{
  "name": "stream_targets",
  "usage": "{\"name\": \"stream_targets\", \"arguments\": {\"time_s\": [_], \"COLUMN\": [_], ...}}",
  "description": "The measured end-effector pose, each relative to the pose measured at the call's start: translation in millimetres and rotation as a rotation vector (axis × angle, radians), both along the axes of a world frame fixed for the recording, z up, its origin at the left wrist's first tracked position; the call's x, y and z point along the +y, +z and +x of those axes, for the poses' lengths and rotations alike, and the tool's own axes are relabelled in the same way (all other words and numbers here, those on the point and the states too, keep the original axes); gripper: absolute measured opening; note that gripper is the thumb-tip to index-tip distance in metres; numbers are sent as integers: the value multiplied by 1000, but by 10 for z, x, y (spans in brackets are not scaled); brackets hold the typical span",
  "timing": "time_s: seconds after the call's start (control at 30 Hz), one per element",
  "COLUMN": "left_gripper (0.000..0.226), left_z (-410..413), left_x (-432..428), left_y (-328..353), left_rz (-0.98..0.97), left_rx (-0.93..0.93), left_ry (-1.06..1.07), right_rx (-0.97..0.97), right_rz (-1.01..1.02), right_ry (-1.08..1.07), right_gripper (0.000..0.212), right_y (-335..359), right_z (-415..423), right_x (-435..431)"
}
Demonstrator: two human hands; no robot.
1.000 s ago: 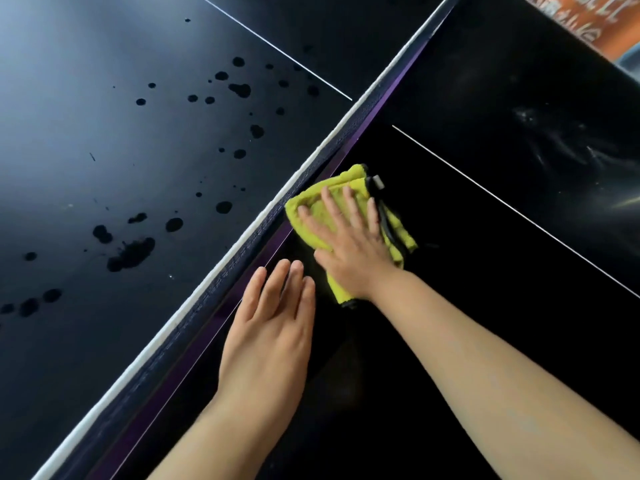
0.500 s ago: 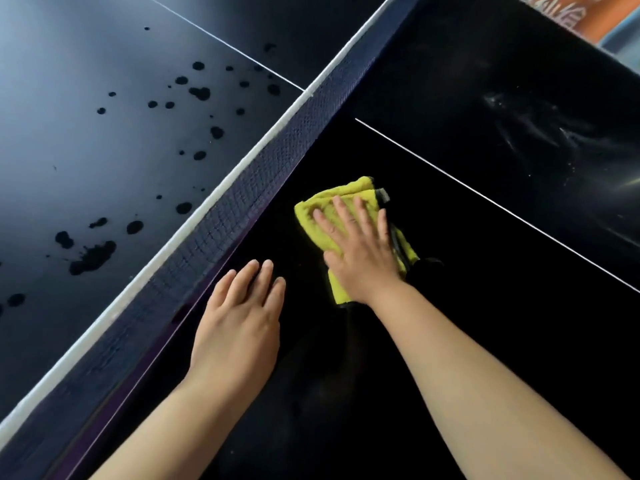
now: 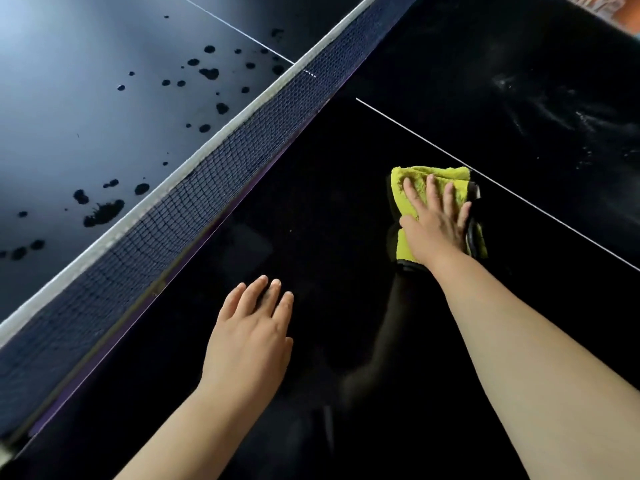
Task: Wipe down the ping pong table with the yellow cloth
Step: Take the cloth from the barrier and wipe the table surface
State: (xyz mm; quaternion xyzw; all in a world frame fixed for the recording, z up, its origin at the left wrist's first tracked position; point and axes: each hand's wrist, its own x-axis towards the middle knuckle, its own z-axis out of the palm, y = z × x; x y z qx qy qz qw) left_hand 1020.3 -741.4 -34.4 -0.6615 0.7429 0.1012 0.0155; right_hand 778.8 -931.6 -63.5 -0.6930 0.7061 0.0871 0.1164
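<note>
Black and glossy, the ping pong table (image 3: 311,209) is filling the view, its net (image 3: 194,188) running diagonally and dark droplets (image 3: 104,211) dotting the far half, which looks not yet wiped. On the near half the person is resting the left hand (image 3: 251,336) flat and empty, fingers spread, probably as a brace while leaning in. The right hand (image 3: 437,223) is pressing open-palmed on the folded yellow cloth (image 3: 417,183), not clutching it, just beside the white centre line (image 3: 502,188).

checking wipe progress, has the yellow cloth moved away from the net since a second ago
Yes. The yellow cloth has slid away from the net, now nearly reaching the white centre line.
</note>
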Motion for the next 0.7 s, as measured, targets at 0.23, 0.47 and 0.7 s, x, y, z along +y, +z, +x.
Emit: {"name": "stream_targets", "arguments": {"time_s": [0.23,0.47,0.7], "left_gripper": [72,70,66], "left_z": [46,601,1223], "left_x": [219,422,1024], "left_y": [102,195,204], "left_rz": [-51,-61,-34], "left_rx": [5,3,18], "left_ry": [-2,148,223], "right_rx": [-6,-23,-49], "right_rz": [21,40,16], "right_ry": [39,46,232], "right_gripper": [67,65,66], "right_y": [4,18,-30], "right_z": [213,982,2026], "right_x": [485,869,1284]}}
